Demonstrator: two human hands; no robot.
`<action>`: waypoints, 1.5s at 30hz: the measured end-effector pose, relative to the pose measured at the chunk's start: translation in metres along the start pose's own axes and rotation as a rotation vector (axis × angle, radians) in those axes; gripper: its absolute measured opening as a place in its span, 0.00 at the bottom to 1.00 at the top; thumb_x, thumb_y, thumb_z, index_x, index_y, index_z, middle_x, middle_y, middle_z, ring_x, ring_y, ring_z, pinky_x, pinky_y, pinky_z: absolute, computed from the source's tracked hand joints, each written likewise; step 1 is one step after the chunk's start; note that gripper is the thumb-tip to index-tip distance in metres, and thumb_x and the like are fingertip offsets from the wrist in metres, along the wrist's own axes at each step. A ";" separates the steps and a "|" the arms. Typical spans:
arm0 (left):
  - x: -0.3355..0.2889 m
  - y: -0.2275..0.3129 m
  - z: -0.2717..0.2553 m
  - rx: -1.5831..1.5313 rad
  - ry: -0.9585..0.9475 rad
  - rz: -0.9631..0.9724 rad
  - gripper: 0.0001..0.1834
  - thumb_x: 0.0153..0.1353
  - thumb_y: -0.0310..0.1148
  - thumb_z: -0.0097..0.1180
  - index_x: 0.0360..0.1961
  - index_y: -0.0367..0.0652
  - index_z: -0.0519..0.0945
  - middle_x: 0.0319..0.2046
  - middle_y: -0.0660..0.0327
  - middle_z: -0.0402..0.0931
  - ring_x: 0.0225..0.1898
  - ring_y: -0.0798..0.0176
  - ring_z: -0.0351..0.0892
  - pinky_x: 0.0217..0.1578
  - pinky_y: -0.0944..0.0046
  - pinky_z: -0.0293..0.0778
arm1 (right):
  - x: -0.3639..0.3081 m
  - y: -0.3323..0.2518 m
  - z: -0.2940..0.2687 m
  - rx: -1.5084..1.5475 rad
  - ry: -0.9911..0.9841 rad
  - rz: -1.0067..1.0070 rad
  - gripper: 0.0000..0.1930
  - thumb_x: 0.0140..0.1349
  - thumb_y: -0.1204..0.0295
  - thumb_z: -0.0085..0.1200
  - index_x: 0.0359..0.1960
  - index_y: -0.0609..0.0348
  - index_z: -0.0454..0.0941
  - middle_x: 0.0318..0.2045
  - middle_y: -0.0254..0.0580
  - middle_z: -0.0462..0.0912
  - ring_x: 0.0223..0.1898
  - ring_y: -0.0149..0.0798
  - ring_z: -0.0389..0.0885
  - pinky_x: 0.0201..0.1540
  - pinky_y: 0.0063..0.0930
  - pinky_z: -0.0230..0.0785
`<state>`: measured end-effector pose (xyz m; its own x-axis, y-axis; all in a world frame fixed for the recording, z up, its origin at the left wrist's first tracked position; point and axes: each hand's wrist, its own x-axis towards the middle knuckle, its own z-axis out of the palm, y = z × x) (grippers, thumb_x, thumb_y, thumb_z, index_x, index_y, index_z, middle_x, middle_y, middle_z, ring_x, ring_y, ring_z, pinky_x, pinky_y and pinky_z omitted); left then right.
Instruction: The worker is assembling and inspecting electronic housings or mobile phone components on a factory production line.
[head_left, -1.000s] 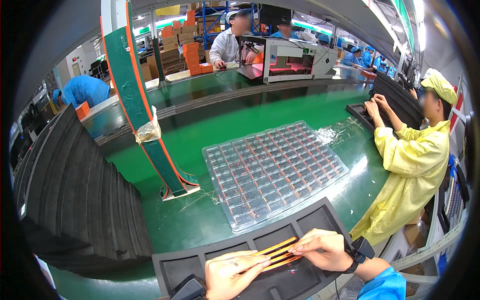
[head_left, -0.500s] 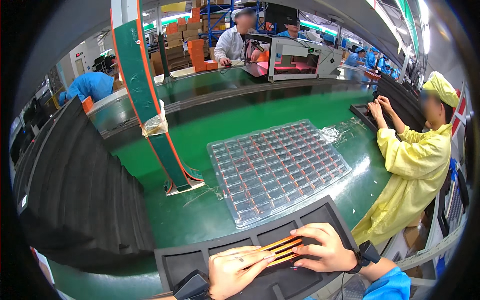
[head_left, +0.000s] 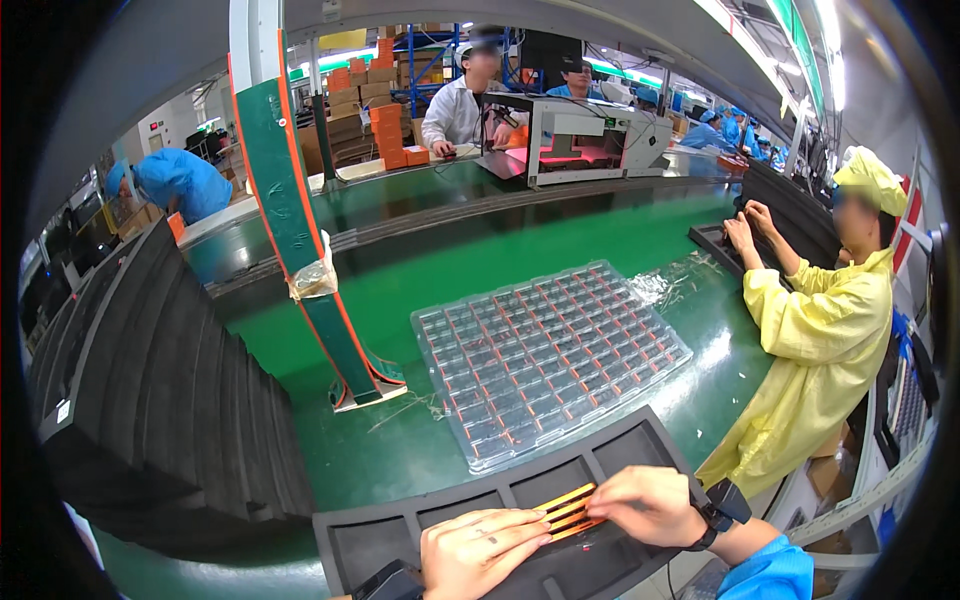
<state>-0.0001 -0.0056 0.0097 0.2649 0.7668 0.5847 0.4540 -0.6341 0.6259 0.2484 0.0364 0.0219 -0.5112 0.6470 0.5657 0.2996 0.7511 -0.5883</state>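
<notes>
Several thin, flat strips with orange-yellow edges (head_left: 568, 512) lie side by side between my hands, over a black foam tray (head_left: 370, 545) with shallow compartments. My left hand (head_left: 485, 550) has its fingers pressed together on their left ends. At their right ends is my right hand (head_left: 650, 507), its fingers bent inward and pinched on them; the fingertips are partly hidden. Just beyond the foam tray, a transparent plastic tray (head_left: 478, 462) rests on the green table (head_left: 400, 290), with many small cells and orange strips in rows.
Tall stacked black foam trays (head_left: 170, 400) stand at the left. A green post with orange edges (head_left: 285, 200) rises behind them. To the right, a person in yellow (head_left: 820, 320) handles another black tray (head_left: 708, 240). A white-framed machine (head_left: 580, 140) stands at the back.
My right hand's fingers have drawn in from a spread grip to a closer pinch at the strips' right ends. The left hand stays on the left ends. The view has shifted slightly.
</notes>
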 end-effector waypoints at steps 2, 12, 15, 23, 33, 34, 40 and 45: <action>0.002 -0.001 -0.001 0.003 -0.007 0.000 0.07 0.55 0.29 0.69 0.36 0.42 0.89 0.39 0.58 0.87 0.41 0.58 0.87 0.42 0.63 0.82 | -0.011 0.011 0.007 0.041 0.014 -0.080 0.09 0.54 0.82 0.68 0.36 0.64 0.84 0.35 0.44 0.88 0.34 0.41 0.89 0.38 0.28 0.81; 0.009 0.002 -0.003 0.012 -0.037 -0.001 0.07 0.56 0.28 0.68 0.36 0.41 0.88 0.40 0.58 0.87 0.42 0.58 0.87 0.44 0.63 0.81 | -0.015 0.005 0.001 0.040 0.060 -0.012 0.09 0.51 0.87 0.68 0.33 0.63 0.83 0.32 0.44 0.89 0.34 0.39 0.89 0.37 0.28 0.83; 0.005 0.004 0.000 0.017 -0.032 -0.013 0.06 0.56 0.28 0.67 0.36 0.41 0.89 0.40 0.58 0.87 0.42 0.59 0.87 0.44 0.64 0.81 | -0.021 0.005 0.004 0.056 0.062 -0.051 0.10 0.51 0.88 0.66 0.34 0.64 0.83 0.33 0.44 0.89 0.34 0.40 0.89 0.38 0.28 0.83; 0.000 0.009 0.000 0.060 -0.014 0.001 0.07 0.56 0.29 0.68 0.36 0.44 0.89 0.41 0.58 0.87 0.41 0.58 0.87 0.43 0.64 0.81 | -0.027 0.007 0.010 0.041 0.088 -0.081 0.09 0.53 0.86 0.65 0.36 0.65 0.85 0.35 0.44 0.89 0.36 0.40 0.89 0.40 0.28 0.82; -0.009 -0.001 0.010 0.005 0.008 -0.062 0.07 0.57 0.28 0.67 0.38 0.43 0.89 0.42 0.57 0.87 0.42 0.56 0.87 0.45 0.63 0.81 | -0.023 0.002 0.005 -0.163 -0.022 -0.151 0.04 0.58 0.74 0.67 0.34 0.58 0.86 0.37 0.39 0.88 0.41 0.39 0.86 0.48 0.33 0.77; -0.009 0.001 0.011 0.011 0.006 -0.049 0.07 0.57 0.28 0.67 0.38 0.43 0.89 0.42 0.57 0.87 0.42 0.56 0.87 0.45 0.63 0.81 | -0.038 0.013 0.009 -0.096 -0.065 -0.106 0.10 0.59 0.72 0.67 0.40 0.59 0.84 0.44 0.43 0.85 0.47 0.42 0.84 0.52 0.34 0.75; -0.005 0.007 0.011 0.084 -0.009 -0.038 0.15 0.60 0.29 0.66 0.49 0.45 0.86 0.46 0.55 0.85 0.46 0.55 0.87 0.46 0.62 0.81 | -0.041 -0.018 0.003 -0.284 0.067 -0.147 0.13 0.50 0.68 0.70 0.37 0.56 0.84 0.53 0.46 0.80 0.52 0.53 0.78 0.55 0.45 0.71; 0.012 0.029 -0.013 0.162 -0.330 -0.207 0.39 0.53 0.49 0.71 0.65 0.48 0.73 0.47 0.50 0.84 0.47 0.48 0.85 0.48 0.56 0.80 | -0.055 -0.023 0.008 -0.273 0.092 -0.070 0.15 0.53 0.68 0.69 0.40 0.58 0.82 0.56 0.49 0.78 0.54 0.55 0.77 0.56 0.45 0.71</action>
<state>0.0051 -0.0161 0.0417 0.4007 0.8837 0.2419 0.6474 -0.4599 0.6078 0.2633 -0.0177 0.0002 -0.4667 0.5920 0.6571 0.4778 0.7940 -0.3759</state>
